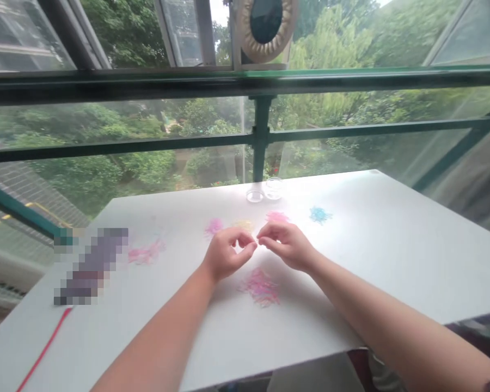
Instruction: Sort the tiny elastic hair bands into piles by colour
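Above the middle of the white table (392, 256), my left hand (227, 251) and my right hand (288, 245) meet almost fingertip to fingertip. Each is closed in a pinch of thumb and forefinger. Whatever lies between the tips is too small to make out. Just below them is a loose pile of thin pink strands (260, 287), possibly small elastic bands. Behind the hands are smaller heaps: a purple heap (214, 226), a pale yellow heap (243, 224) and a pink heap (276, 217), with a blue heap (319, 214) farther right.
Two clear round containers (274, 188) stand near the table's far edge. A reddish-pink heap (146, 252) lies at left, beside a dark pixelated object (93, 267) with a red cord (44, 345). Beyond the table runs a green window railing (155, 146).
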### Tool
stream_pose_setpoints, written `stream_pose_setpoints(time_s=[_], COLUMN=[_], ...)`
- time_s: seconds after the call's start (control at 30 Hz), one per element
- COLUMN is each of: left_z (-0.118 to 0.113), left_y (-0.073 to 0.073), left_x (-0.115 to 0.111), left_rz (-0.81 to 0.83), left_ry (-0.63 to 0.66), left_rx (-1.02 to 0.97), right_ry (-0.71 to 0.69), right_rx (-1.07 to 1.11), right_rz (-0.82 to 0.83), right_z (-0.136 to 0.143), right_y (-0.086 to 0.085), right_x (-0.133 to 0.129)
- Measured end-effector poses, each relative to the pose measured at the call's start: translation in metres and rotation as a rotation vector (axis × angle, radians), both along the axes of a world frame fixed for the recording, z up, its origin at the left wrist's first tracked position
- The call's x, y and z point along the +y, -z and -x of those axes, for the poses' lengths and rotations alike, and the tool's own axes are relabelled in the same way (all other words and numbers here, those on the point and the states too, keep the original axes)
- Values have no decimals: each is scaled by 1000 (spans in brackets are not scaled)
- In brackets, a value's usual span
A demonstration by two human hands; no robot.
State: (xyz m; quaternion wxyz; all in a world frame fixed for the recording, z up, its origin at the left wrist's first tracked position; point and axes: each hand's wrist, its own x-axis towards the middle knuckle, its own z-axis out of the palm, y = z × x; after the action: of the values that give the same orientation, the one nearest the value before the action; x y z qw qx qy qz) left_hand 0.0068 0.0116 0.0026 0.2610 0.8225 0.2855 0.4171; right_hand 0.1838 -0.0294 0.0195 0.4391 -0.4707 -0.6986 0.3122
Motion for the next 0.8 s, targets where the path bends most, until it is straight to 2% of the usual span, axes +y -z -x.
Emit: stream_pose_setpoints(time_s=[0.13, 0.2, 0.27, 0.33, 0.37, 0.43, 0.5, 0.67, 0.8], left_z=[1, 2, 4, 5, 6, 7, 8, 9, 11], left_y=[1, 2, 3, 2, 2, 2, 1, -1, -1], left_x=[1, 3, 4, 5, 6, 6, 6, 6, 7], left_rz=[69, 101, 125, 140, 146, 154, 160, 177, 175], left_ry=[36, 22, 5, -6, -10, -12, -10, -30, -34], left_rx=[122, 174, 213, 241, 251, 265, 276, 300, 310], right_ry=[86, 210, 373, 532, 569, 567, 533, 470, 456], right_rx=[-128, -248, -363, -461, -514, -543, -563, -588, -553], right_rz=[-69, -126, -118, -22, 39, 79, 107, 189, 248], right_z=[-25, -55, -93, -130, -145, -167, -177, -181, -186], right_y=[-2, -2, -1, 0, 1, 3, 5, 2, -10], right_x=[5, 13, 24, 35, 40, 48, 54, 63, 65])
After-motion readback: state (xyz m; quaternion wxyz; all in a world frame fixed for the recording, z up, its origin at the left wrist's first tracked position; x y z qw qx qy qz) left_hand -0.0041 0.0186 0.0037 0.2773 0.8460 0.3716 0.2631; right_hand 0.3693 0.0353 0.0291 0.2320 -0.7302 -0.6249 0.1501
